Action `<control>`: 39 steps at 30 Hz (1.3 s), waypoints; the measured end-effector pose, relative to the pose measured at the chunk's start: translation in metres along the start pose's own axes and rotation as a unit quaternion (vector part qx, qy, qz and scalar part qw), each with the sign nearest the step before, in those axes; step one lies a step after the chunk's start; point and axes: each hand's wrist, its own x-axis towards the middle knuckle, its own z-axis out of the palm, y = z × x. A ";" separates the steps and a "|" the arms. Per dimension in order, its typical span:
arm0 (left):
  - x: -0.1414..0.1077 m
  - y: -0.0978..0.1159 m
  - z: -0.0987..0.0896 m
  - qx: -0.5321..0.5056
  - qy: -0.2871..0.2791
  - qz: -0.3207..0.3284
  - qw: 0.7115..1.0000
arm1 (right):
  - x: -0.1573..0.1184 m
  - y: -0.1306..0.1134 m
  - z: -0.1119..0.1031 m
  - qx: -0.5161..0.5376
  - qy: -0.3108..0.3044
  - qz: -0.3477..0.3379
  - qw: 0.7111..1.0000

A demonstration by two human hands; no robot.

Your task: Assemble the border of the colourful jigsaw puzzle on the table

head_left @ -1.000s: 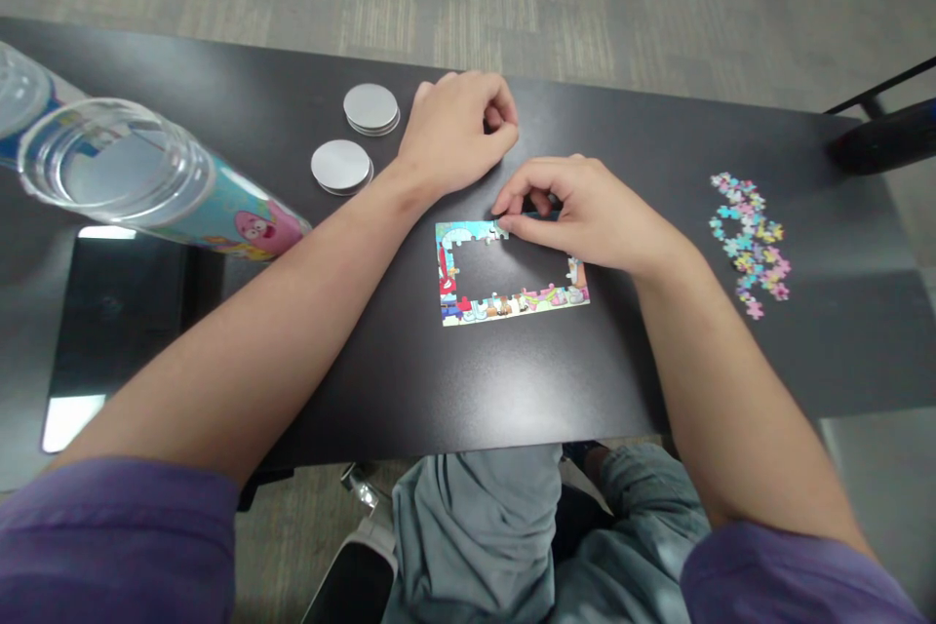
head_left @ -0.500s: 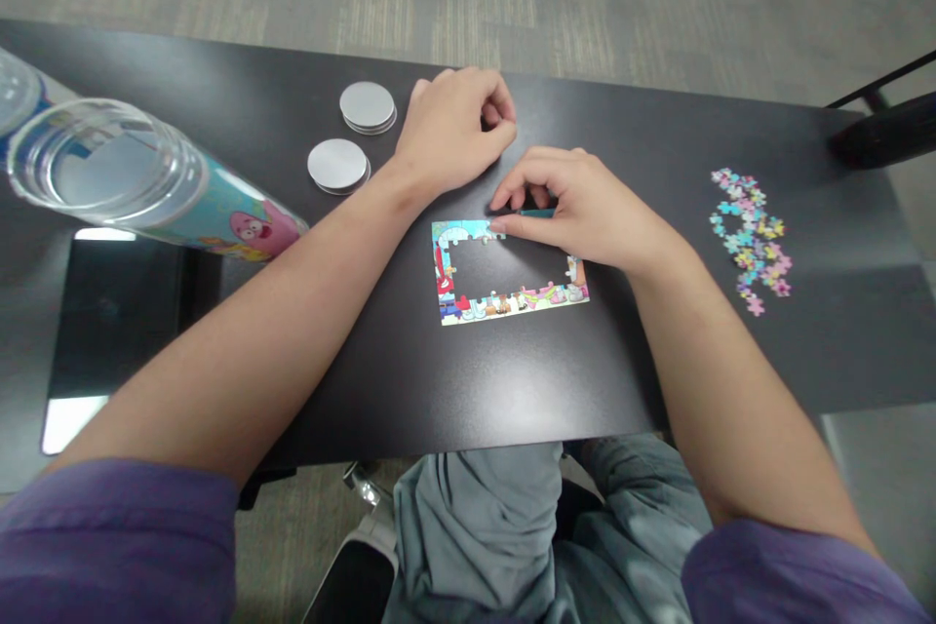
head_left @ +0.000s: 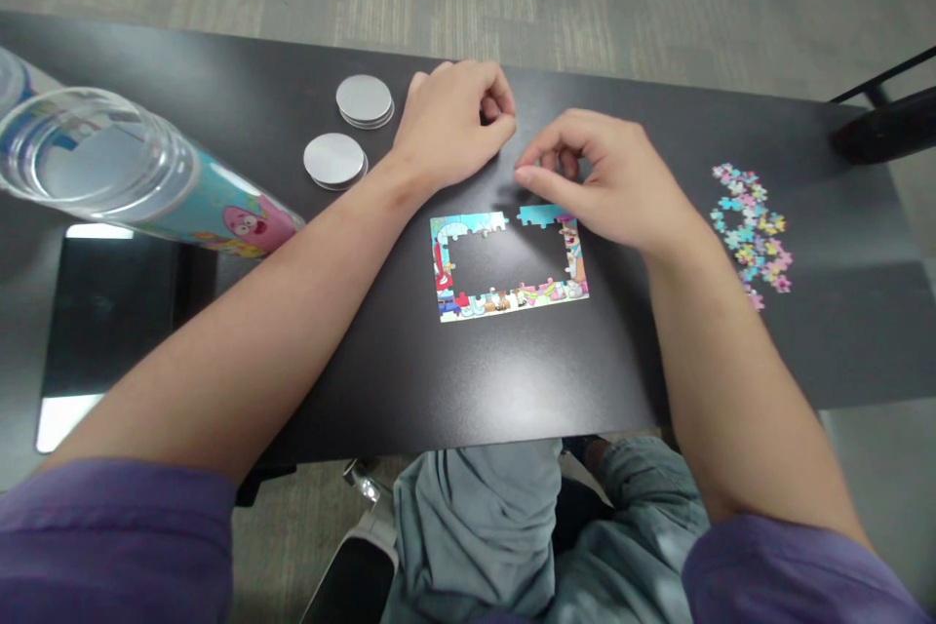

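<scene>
We see the colourful rectangular jigsaw frame (head_left: 510, 263) lying flat near the middle of the long black table (head_left: 453, 380), its long axis running left to right across our view, parallel to the table's near edge; the top border has a gap, with a short turquoise strip of joined pieces (head_left: 539, 214) lying just right of that gap, also pointing left to right; the right hand (head_left: 610, 180) hovers over the frame's upper right corner, palm down, fingers curled, thumb and forefinger drawn close together just above the strip; we cannot tell whether they pinch anything; the left hand (head_left: 453, 122) rests beyond the frame in a loose fist, knuckles up, and whether it holds something is hidden; both forearms reach in from purple sleeves; a heap of loose pastel puzzle pieces (head_left: 752, 226) lies well apart to the right; two round silver lids (head_left: 349, 130) sit left of the left hand; a clear printed cylindrical tube (head_left: 138, 180) lies on its side at far left
</scene>
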 end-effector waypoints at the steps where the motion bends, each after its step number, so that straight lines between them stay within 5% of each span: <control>1: 0.000 0.000 0.000 0.000 0.002 -0.001 1.000 | -0.001 0.003 -0.003 -0.012 0.023 0.008 1.000; 8: 0.001 -0.002 0.002 -0.004 0.000 -0.001 1.000 | -0.001 0.034 -0.007 -0.145 0.086 0.059 0.984; 19: 0.002 -0.003 0.002 0.005 0.003 0.002 1.000 | 0.001 0.058 -0.003 -0.114 0.096 0.068 0.986; 39: -0.002 0.005 -0.003 0.042 -0.026 0.009 0.999 | -0.002 0.057 -0.003 -0.071 0.072 0.068 0.993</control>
